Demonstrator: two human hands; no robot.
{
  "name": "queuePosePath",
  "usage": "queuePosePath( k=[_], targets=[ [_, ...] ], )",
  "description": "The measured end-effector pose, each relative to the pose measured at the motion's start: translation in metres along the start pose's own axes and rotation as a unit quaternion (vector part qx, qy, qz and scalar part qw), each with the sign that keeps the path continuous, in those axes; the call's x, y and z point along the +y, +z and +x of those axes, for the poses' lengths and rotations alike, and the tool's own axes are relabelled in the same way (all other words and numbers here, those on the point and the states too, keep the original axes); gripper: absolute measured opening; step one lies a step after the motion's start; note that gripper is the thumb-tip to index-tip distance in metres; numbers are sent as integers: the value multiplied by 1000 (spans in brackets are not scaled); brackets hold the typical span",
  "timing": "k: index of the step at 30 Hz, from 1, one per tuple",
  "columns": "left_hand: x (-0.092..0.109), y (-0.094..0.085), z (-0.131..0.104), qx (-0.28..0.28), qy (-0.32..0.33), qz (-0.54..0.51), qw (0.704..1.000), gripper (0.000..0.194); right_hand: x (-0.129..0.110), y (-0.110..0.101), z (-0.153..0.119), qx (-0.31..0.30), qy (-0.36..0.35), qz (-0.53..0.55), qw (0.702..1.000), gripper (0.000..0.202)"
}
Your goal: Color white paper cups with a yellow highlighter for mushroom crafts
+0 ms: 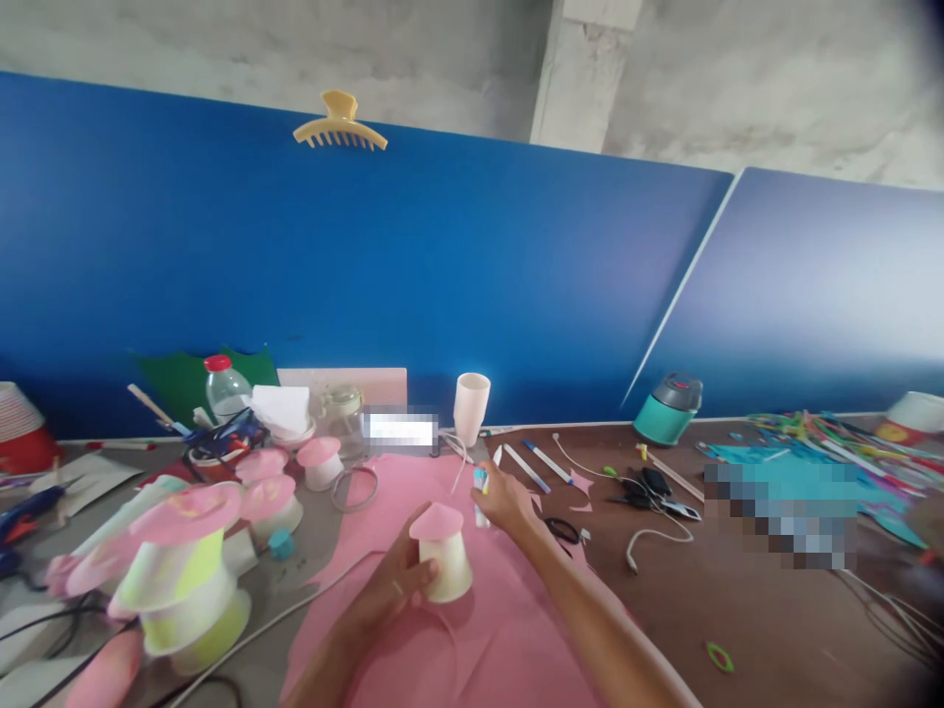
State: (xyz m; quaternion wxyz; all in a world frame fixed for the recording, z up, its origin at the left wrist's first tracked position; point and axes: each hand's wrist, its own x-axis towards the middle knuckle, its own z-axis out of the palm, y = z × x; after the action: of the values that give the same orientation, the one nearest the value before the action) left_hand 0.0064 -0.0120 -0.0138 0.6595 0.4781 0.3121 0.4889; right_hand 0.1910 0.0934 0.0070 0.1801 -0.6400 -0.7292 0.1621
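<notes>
At a cluttered craft table, the left hand [394, 580] wraps closed around 1 pink-capped paper cup [442, 556] steadied on the pink sheet [508, 629], while the right hand [505, 500] pinches a small marker [481, 484] beside it.

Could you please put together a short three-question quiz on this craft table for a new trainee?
1. True or false: the left hand holds an upturned paper cup with a pink cap on it.
2. Multiple choice: the right hand holds A) scissors, B) a small white stick with blue on it, C) a hair clip.
3. Fill in: the cup and both hands are above a large sheet of ____ paper.

Key:
1. True; the fingers wrap its left side.
2. B; the small white stick is in the fingers, the black scissors lie on the table, and the yellow hair clip sits on top of the blue partition.
3. Pink.
</notes>
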Motion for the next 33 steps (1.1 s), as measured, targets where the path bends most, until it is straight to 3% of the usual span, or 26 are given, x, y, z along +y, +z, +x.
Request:
queuePosePath(
  k=[5, 9, 13, 17, 24, 33],
  targets=[
    [13, 8, 1, 14, -16, 18, 1000, 80, 11, 12, 2, 7, -1, 59, 998, 47],
    [16, 10, 1, 23, -20, 14, 999, 82, 19, 9, 5, 49, -2, 131, 990, 61],
    [12, 6, -1, 33, -26, 17, 999, 80, 16, -3, 7, 106, -21, 228, 968, 49],
    [7, 1, -3, 31, -28, -15, 999, 75, 8, -18, 8, 116, -48, 301, 945, 45],
    [2, -1, -3, 35, -26, 17, 999, 71, 13, -13, 5, 99, -22, 224, 969, 32],
    [-1, -4, -3, 33, -35, 36, 998, 82, 18, -7, 7, 101, 13, 149, 984, 38]
  ],
)
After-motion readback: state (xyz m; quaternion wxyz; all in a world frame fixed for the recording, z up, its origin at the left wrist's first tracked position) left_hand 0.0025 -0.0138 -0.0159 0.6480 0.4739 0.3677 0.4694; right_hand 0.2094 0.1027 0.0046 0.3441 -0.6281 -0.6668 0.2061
